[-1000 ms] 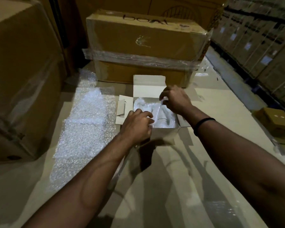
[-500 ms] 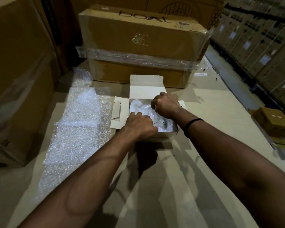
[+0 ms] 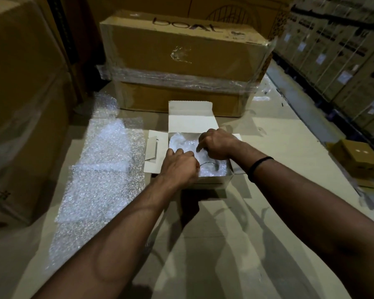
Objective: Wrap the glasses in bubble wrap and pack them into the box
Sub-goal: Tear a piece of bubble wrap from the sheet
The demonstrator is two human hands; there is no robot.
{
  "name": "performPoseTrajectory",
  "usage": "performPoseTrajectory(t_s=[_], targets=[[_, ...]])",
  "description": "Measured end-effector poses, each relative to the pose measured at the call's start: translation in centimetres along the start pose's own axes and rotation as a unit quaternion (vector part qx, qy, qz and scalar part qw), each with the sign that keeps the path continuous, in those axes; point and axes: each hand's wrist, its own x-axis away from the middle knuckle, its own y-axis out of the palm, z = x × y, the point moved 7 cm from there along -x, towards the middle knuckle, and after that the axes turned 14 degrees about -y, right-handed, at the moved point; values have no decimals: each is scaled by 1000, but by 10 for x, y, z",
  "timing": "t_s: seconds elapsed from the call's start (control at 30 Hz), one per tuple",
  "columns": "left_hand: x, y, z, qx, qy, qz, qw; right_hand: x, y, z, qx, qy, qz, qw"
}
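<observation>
The left hand (image 3: 179, 166) and right hand (image 3: 217, 145), both curled, are gripping the wrapped glasses (image 3: 181, 141) inside the box (image 3: 214, 183), at three o'clock from the spare bubble wrap (image 3: 99, 169); pressing too hard is probably risking cracked glass.

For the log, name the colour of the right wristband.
Black; the wristband shows best in the head view.

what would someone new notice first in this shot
The small white box at centre, flaps open, with the left hand and right hand on the bubble-wrapped bundle inside. A shiny bubble wrap sheet lies left of it; a big brown carton stands behind.
</observation>
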Motion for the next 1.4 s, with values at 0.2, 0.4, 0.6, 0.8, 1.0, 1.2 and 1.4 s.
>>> performPoseTrajectory(t_s=[0.2, 0.4, 0.6, 0.8, 1.0, 1.2, 1.4], targets=[[2, 0, 9, 2, 1, -37, 999, -4, -16, -1, 11, 8, 14, 1000], [6, -2, -1, 41, 30, 18, 999, -5, 5, -8, -30, 3, -62, 998], [7, 17, 9, -19, -13, -83, 996, -4, -12, -8, 4, 19, -16, 1000], [6, -3, 8, 20, -14, 7, 1000, 1, 2, 1, -5, 49, -58, 997], [13, 20, 11, -32, -5, -92, 995, -3, 11, 2, -51, 51, -106, 992], [12, -3, -2, 77, -15, 1, 997, 11, -12, 12, 8, 102, 42, 994], [17, 11, -2, 11, 3, -59, 998, 6, 11, 13, -6, 91, -28, 995]])
